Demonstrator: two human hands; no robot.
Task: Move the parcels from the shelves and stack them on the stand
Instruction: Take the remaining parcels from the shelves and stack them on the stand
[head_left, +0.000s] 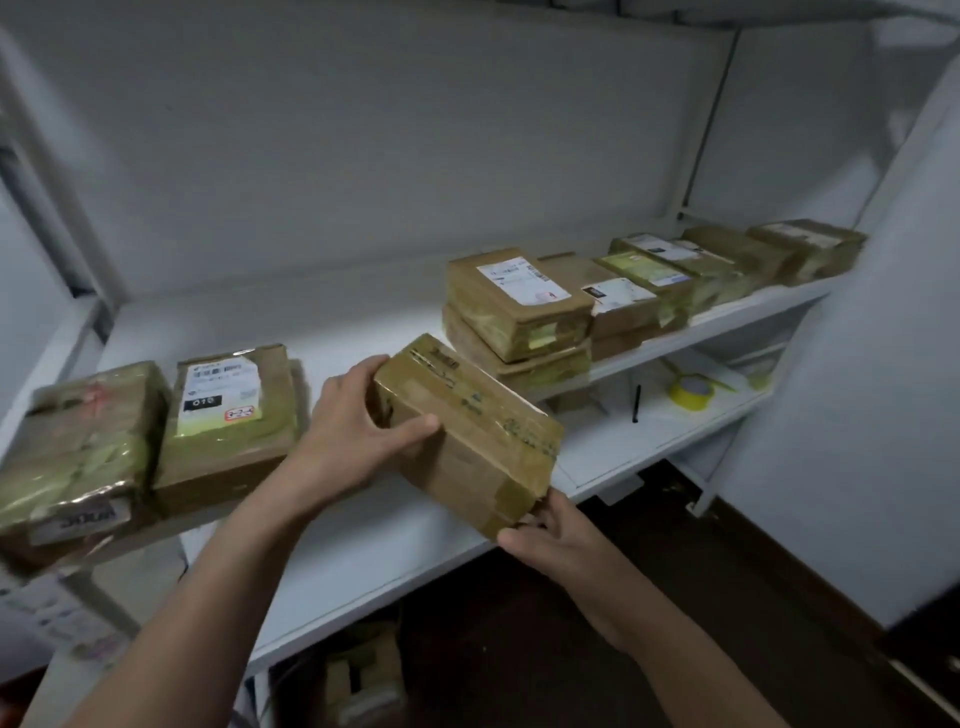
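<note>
Left hand and right hand are gripping a taped brown parcel by the white shelf, which is carrying stacked parcels.

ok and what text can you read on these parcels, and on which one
"010", white on a black bar, on the label of the flat parcel left of the left hand; last digit unsure.
Upside-down letters on the far-left parcel, on its white strip: too blurred.
Print on the held parcel: blurred.
Labels on the right stack and the row behind it: too small.
</note>
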